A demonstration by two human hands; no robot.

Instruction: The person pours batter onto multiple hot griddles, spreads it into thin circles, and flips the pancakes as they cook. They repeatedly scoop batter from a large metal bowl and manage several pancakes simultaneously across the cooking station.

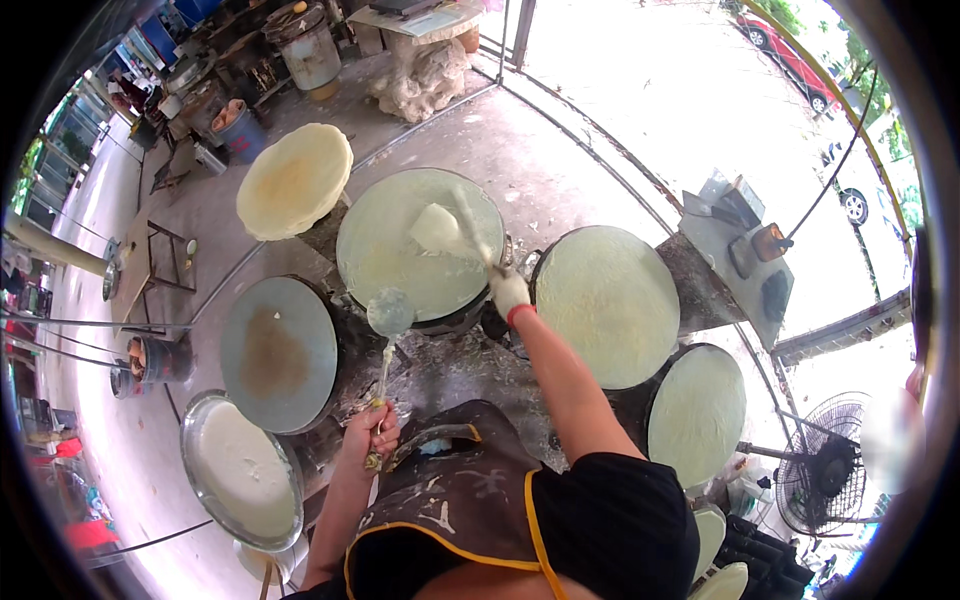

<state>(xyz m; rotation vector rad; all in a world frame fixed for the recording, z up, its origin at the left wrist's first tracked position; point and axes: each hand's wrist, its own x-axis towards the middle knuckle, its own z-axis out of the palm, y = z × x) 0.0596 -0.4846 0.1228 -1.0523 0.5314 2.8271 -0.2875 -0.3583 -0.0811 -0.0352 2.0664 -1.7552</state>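
My left hand [368,430] grips the handle of a long metal ladle [389,313], whose bowl hangs over the near edge of the middle round griddle [380,255]. That griddle is coated with pale batter. My right hand [508,291], in a white glove, holds a wooden-handled flat spreader [440,228] pressed on the same griddle's batter. An empty dark griddle [278,352] lies left of the ladle. A metal basin of white batter [240,470] sits at my lower left.
Two more batter-covered griddles [607,304] [697,411] stand at my right, and a browned crepe covers a far griddle [294,181]. A side table with a scraper [735,245], a floor fan [820,480], buckets [155,360] and barrels [310,50] surround the stove.
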